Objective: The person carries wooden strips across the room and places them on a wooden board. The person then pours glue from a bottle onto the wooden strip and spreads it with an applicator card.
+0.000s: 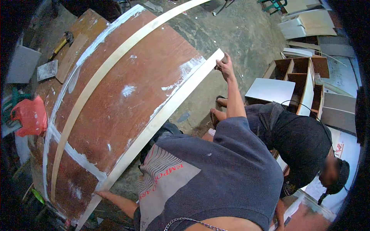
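My right grip (225,67) is clamped on the far end of the white strip (160,120), along the edge of the brown panel (111,107); my left grip (105,194) crosses its near part, closure hidden. Even support should keep it straight.

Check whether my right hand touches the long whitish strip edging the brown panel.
Touching: head view shows your right hand gripping the strip at its end.
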Action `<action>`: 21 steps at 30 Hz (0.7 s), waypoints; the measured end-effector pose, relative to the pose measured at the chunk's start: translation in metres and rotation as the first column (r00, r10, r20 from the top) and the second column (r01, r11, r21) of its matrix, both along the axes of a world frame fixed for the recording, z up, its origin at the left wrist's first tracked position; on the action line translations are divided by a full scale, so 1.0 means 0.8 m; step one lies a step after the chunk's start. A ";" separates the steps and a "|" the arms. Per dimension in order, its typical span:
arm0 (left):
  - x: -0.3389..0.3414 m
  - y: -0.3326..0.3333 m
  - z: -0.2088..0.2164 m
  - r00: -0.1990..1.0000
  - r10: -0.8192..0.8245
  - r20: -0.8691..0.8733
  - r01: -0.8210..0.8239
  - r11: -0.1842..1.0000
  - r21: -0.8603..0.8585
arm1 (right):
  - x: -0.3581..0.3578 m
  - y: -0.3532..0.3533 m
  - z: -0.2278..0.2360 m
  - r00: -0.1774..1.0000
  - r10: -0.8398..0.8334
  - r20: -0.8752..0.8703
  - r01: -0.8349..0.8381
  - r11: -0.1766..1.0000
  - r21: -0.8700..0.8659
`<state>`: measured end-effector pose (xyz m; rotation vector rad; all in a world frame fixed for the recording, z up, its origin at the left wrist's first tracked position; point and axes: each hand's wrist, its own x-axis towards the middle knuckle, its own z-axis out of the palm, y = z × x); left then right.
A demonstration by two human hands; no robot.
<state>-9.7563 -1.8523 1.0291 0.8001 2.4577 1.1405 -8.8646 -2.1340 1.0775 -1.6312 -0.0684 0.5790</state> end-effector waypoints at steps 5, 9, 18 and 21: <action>-0.006 0.001 -0.001 1.000 0.005 0.013 -0.005 1.000 -0.002 | -0.049 0.027 0.028 0.992 0.128 -0.022 -0.129 0.990 -0.053; -0.012 -0.002 0.000 1.000 0.008 0.026 -0.008 1.000 0.001 | -0.065 0.026 0.013 0.997 0.081 0.009 -0.080 0.994 -0.073; -0.013 -0.018 -0.006 0.998 0.035 0.043 -0.035 0.999 -0.010 | -0.052 0.026 -0.007 0.995 0.041 0.094 -0.037 0.998 -0.047; -0.012 -0.027 -0.016 0.997 0.057 0.054 -0.057 0.998 -0.003 | -0.047 0.032 -0.015 0.998 -0.007 0.059 0.007 1.000 -0.008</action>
